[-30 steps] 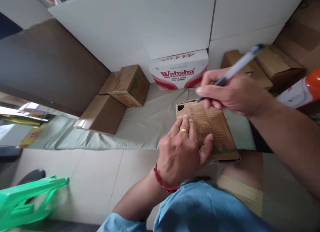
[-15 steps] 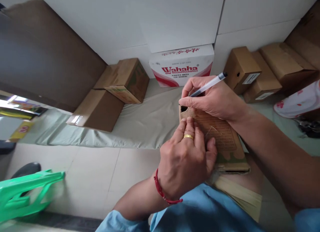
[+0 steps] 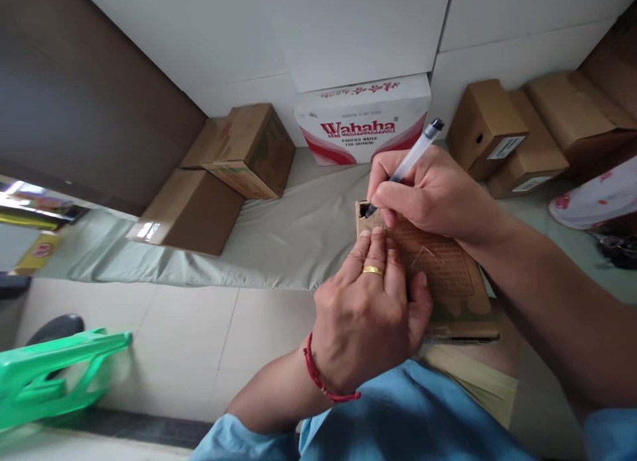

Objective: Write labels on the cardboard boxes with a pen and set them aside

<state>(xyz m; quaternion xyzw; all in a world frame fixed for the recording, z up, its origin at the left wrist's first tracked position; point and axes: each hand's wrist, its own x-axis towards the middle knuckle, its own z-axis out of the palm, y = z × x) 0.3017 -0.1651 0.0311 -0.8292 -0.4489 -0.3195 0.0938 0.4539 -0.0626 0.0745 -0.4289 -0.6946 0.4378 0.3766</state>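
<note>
My right hand (image 3: 423, 189) is closed around a pen (image 3: 415, 150) with a clear barrel and black end. The pen slants down to the left, its tip at the edge of a dark hole near the far left corner of a brown cardboard box (image 3: 442, 268). My left hand (image 3: 371, 302) lies flat on the same box, fingers stretched out just below the hole, holding nothing. It has a gold ring and a red cord bracelet. Brown print and a green pattern show on the box; my hands hide part of its top.
Cardboard boxes (image 3: 192, 212) stand at the left of the cloth-covered table (image 3: 293, 242). A white Wahaha carton (image 3: 363, 123) is by the wall, with more brown boxes (image 3: 488, 129) and a white roll-shaped thing (image 3: 594, 196) on the right. A green plastic stool (image 3: 64, 375) stands lower left.
My right hand has lifted slightly and moved right, and the pen stands steeper. Its tip and the hole's edge now show. My left hand stays on the box.
</note>
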